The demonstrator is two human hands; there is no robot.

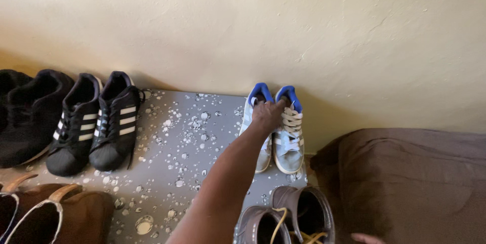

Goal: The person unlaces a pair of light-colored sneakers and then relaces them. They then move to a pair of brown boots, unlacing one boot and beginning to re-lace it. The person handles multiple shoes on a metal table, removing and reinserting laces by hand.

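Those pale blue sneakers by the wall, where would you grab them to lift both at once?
Probably at the heel openings. The pale sneakers stand side by side, blue-lined heels toward the wall and toes pointing away, so fingers hooked from above into both collars can pinch the pair together. The left hand already rests there.

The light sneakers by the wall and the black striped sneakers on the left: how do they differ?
The light sneakers are pale grey with blue collars and white laces; the black striped sneakers are black with white side stripes and dark laces. A hand grips the light sneakers at their openings; nothing touches the black striped sneakers. Both pairs stand side by side on the grey speckled mat, heels towards the wall.
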